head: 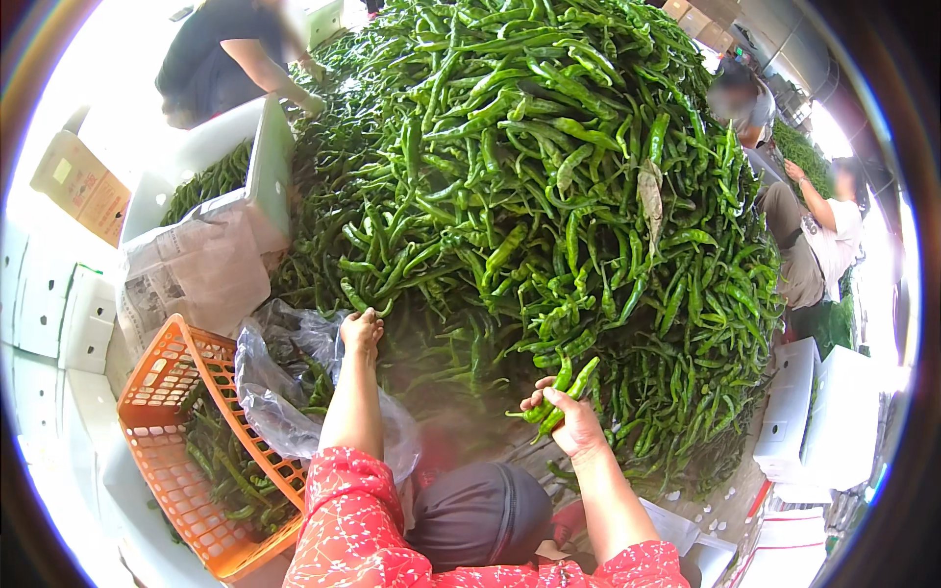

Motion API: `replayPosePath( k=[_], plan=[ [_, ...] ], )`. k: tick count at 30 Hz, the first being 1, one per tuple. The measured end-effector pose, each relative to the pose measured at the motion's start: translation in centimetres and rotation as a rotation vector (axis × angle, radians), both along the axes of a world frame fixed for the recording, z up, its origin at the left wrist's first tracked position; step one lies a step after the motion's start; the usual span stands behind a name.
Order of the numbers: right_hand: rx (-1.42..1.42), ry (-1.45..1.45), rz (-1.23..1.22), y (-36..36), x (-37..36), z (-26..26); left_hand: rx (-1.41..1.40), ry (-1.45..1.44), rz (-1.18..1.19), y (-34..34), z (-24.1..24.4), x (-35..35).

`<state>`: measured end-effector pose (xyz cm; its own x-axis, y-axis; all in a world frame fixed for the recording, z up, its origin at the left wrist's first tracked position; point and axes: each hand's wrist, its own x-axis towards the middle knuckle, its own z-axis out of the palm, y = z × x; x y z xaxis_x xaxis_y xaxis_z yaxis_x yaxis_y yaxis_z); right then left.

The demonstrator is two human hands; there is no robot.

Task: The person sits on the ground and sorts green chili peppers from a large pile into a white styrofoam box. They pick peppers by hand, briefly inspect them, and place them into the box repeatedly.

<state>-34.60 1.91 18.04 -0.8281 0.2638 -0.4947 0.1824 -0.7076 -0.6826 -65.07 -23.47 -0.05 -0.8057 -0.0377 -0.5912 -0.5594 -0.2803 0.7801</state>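
A large heap of long green chili peppers (514, 169) rises in front of me. Two green peppers (570, 393) lie side by side in my right hand (577, 426), its fingers wrapped around their lower part. At the heap's lower left edge, my left hand (360, 334) pinches a green pepper (353, 295) by its near end. Just left of that forearm, a clear plastic bag (265, 415) stands with its mouth spread and some darker peppers inside.
An orange plastic basket (158, 411) at left holds more peppers. Beyond it, a white foam box (270, 165) contains peppers, with paper draped over its side. White foam boxes (838, 419) stand at right. One person (220, 59) reaches into the heap at upper left; others (823, 228) sit at right.
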Motion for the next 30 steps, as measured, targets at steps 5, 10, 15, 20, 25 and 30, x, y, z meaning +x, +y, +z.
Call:
replayPosePath(
  k=[5,10,15,20,25,30],
  plan=[
    [0.006,-0.009,0.004,-0.5,-0.3,-0.8,0.270,0.004,0.018,-0.6,3.7,6.2],
    [-0.021,-0.023,-0.017,-2.2,0.0,-0.2,0.320,0.025,-0.021,-1.6,10.6,13.0],
    [0.023,-0.069,-0.015,-2.9,1.5,0.2,0.250,0.362,0.307,-8.5,17.6,13.4],
    [0.017,-0.111,-0.020,-2.7,2.6,-0.5,0.321,0.432,0.475,-9.8,20.4,11.4],
    [0.042,-0.100,0.054,-3.8,1.4,-0.3,-0.731,0.717,0.035,-4.1,9.3,4.0],
    [0.122,-0.126,0.084,-3.0,1.6,-0.2,-1.365,0.693,-0.442,-1.7,4.0,-0.5]
  ],
)
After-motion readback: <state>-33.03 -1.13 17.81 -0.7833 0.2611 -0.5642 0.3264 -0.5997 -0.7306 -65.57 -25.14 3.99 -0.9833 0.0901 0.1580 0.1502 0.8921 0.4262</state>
